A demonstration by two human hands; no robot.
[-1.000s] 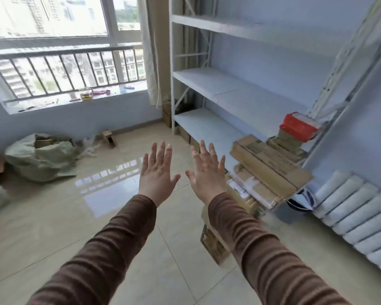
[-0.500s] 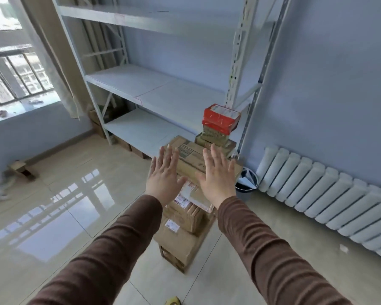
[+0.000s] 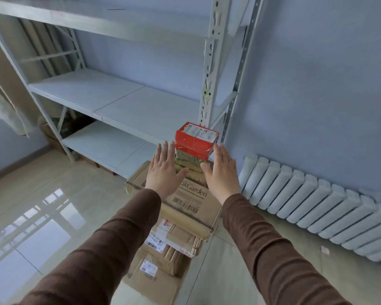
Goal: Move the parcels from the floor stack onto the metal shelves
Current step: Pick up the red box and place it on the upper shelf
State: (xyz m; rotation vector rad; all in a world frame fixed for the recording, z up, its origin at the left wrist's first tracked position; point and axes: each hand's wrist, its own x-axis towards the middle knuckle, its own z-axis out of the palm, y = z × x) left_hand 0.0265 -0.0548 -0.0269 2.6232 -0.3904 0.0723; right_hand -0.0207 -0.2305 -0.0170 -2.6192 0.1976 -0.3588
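Hands out flat over the floor stack (image 3: 180,219), both grips wide apart and holding nothing. Left hand (image 3: 163,170) palm down, fingers straight and slightly spread, thumb angled inward toward the small brown parcels; fingertips reaching up beside the left face of the red parcel (image 3: 196,139), contact not clear from this angle. Right hand (image 3: 222,172) likewise flat and spread, fingers straight, thumb pointing in toward the left hand, fingertips level with the red parcel's right lower edge, touching or just short of it, hard to tell. Red parcel topmost on the stack, wrapped in glossy film, white label on its upper face, seated between the two hands. Under it a small ribbed tan parcel (image 3: 188,160), and under that a taped brown one, partly hidden by the thumbs. Below, a long cardboard carton (image 3: 189,201) with printed lettering and a barcode, lying crosswise over more taped boxes with shipping labels, lowest box (image 3: 154,280) flat on the tiled floor (image 3: 42,205). Metal shelves (image 3: 110,100) just behind the stack, pale grey, with perforated upright posts at the right end. White radiator (image 3: 317,201) along the blue wall to the right. Brown sleeves (image 3: 273,249) covering both forearms down to the wrists.
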